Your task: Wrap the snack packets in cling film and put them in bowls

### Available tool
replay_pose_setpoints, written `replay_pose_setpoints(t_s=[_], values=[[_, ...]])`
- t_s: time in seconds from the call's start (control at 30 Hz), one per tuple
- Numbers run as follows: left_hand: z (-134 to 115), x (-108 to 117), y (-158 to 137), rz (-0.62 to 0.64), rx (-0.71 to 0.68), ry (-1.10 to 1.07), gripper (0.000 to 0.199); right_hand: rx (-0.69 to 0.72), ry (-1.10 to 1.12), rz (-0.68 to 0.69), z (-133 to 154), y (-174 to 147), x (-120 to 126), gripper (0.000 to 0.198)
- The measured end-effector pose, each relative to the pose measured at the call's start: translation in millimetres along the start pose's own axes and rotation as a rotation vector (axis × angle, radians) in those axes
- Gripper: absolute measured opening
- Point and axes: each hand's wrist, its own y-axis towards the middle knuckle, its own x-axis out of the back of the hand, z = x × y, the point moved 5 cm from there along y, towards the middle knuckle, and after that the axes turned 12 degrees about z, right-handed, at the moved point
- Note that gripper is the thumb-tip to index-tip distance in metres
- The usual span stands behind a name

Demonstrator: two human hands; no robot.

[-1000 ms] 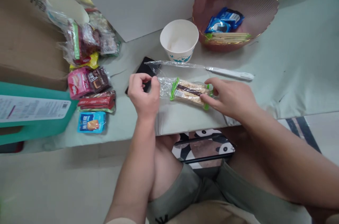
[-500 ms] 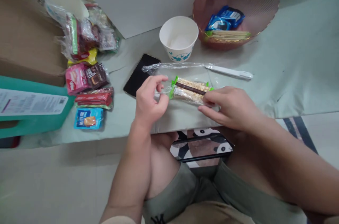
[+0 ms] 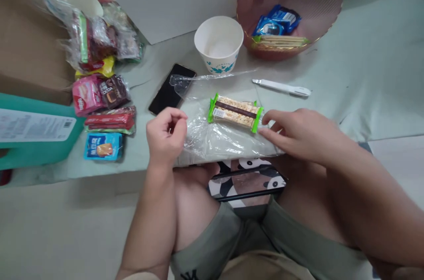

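Note:
A pack of crackers (image 3: 235,112) with green ends and a brown stripe lies on a spread sheet of clear plastic film (image 3: 228,141). At the film's left side is my left hand (image 3: 165,136), its thumb and forefinger pinched together where the film's edge seems to meet them. My right hand (image 3: 291,134) rests by the pack's right end, thumb and fingers apart, with nothing gripped. Behind the pack lies a white-handled craft knife (image 3: 281,87). Part of a second green-ended pack shows behind the first.
A black phone (image 3: 172,88) lies left of the film. Behind stand a white paper cup (image 3: 218,43) and a pink bowl (image 3: 318,28) with blue packets (image 3: 278,19) and crackers. Wrapped snacks (image 3: 99,94), a cardboard box (image 3: 29,50) and a green container (image 3: 36,152) are at left.
My left hand has moved left and toward me, and the film now spreads wider to the table's front edge. My right hand has come off the cracker pack.

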Motion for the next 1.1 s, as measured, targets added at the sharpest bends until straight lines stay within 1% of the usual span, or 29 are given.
replay_pose_setpoints(t_s=[0.03,0.07,0.1,0.17,0.23,0.27,0.3,0.33,0.4,0.47,0.5,0.53,0.57,0.6,0.63,0.7,0.73,0.8,0.87,0.9,1.0,1.1], values=[[4.1,-0.7,2.8,-0.057,0.041,0.001,0.006,-0.061,0.025,-0.058,-5.5,1.2,4.4,0.04],[7.9,-2.6,5.5,-0.078,0.072,0.0,0.009,-0.127,0.047,-0.114,-11.8,2.6,8.6,0.044],[11.5,-5.8,8.0,-0.063,0.104,0.003,0.017,-0.194,0.064,-0.163,-18.5,4.1,12.2,0.048],[16.7,-13.6,11.0,0.04,0.158,0.03,0.036,-0.299,0.088,-0.229,-30.9,6.9,16.8,0.055],[17.7,-20.0,10.5,0.15,0.215,0.109,0.048,-0.332,0.114,-0.298,-38.0,7.9,18.9,0.057],[16.6,-22.3,9.4,0.192,0.251,0.172,0.05,-0.311,0.132,-0.355,-38.0,7.4,19.7,0.053],[15.1,-23.9,8.0,0.224,0.296,0.245,0.051,-0.258,0.151,-0.419,-34.7,6.7,20.0,0.048],[13.1,-25.3,6.6,0.248,0.349,0.318,0.049,-0.172,0.168,-0.478,-28.1,6.2,19.2,0.042],[8.4,-28.4,4.0,0.288,0.445,0.432,0.042,0.065,0.173,-0.545,-6.1,7.5,13.5,0.032],[2.3,-33.0,3.0,0.327,0.471,0.489,0.038,0.308,0.134,-0.532,20.4,13.0,3.4,0.03],[-0.8,-35.9,3.1,0.347,0.45,0.504,0.041,0.387,0.108,-0.518,31.3,17.4,-1.5,0.032],[-3.6,-38.7,3.5,0.366,0.415,0.515,0.045,0.43,0.086,-0.502,39.3,23.0,-5.6,0.035],[-5.4,-41.0,3.9,0.377,0.38,0.524,0.048,0.437,0.07,-0.482,44.1,29.8,-8.6,0.039],[-6.0,-42.2,4.5,0.373,0.355,0.522,0.047,0.414,0.061,-0.458,45.9,37.1,-10.5,0.043],[-4.9,-42.5,5.3,0.354,0.347,0.504,0.04,0.379,0.056,-0.43,45.4,44.2,-11.6,0.045],[1.0,-41.7,7.9,0.292,0.371,0.411,0.019,0.33,0.038,-0.369,42.3,55.4,-12.3,0.048],[4.8,-41.8,9.9,0.26,0.386,0.33,0.019,0.318,0.028,-0.348,40.5,59.0,-12.3,0.05],[11.8,-43.8,15.6,0.205,0.389,0.126,0.03,0.309,0.015,-0.332,38.1,62.6,-12.1,0.055],[15.8,-46.2,23.0,0.151,0.354,-0.045,0.032,0.298,0.01,-0.336,37.1,63.3,-12.4,0.055],[16.9,-46.9,26.6,0.124,0.338,-0.098,0.032,0.296,0.011,-0.341,37.1,63.0,-12.8,0.054],[19.3,-47.3,34.1,0.075,0.337,-0.145,0.031,0.307,0.027,-0.366,37.0,61.1,-13.1,0.052],[23.5,-45.1,36.1,0.055,0.39,-0.168,0.028,0.318,0.064,-0.422,32.5,58.3,-11.5,0.056]])
